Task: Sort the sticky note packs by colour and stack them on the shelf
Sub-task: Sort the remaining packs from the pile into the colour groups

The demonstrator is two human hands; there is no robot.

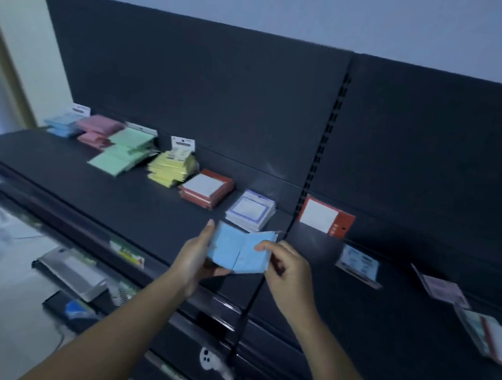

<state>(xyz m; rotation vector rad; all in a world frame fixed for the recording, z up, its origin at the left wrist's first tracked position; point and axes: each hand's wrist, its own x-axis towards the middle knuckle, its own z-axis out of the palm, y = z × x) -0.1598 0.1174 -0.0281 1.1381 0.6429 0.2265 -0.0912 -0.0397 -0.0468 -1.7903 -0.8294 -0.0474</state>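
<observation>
Pale-blue sticky note packs (pixel 240 252) in clear wrap are held in the air just in front of the dark metal shelf (pixel 125 199), close to the purple-bordered white stack (pixel 251 210). They show as two flat blue squares meeting at a seam; whether that is two packs side by side or one opened out cannot be told. The left hand (pixel 195 257) holds the left square, its fingers (pixel 209 228) pressed together and reaching up along the outer edge, with the thumb at the lower edge. The right hand (pixel 289 268) pinches the right square between thumb and forefinger, the other fingers curled.

Along the shelf, from the far left, lie a blue stack (pixel 61 124), a pink stack (pixel 99 130), a green stack (pixel 122 152), a yellow stack (pixel 172 166) and a red-bordered white stack (pixel 207 188).

A red-bordered pack (pixel 326 216) leans on the dark back panel (pixel 191 83) in the right bay. Beside it lies a clear-wrapped pack with a pale label (pixel 358 265); its print is too blurred to read. Farther right, a pinkish pack (pixel 443 289) is smeared, and a red-edged pack (pixel 490 336) is cut off by the frame. The light is dim, and the goods on the lower shelves are too blurred to make out.
</observation>
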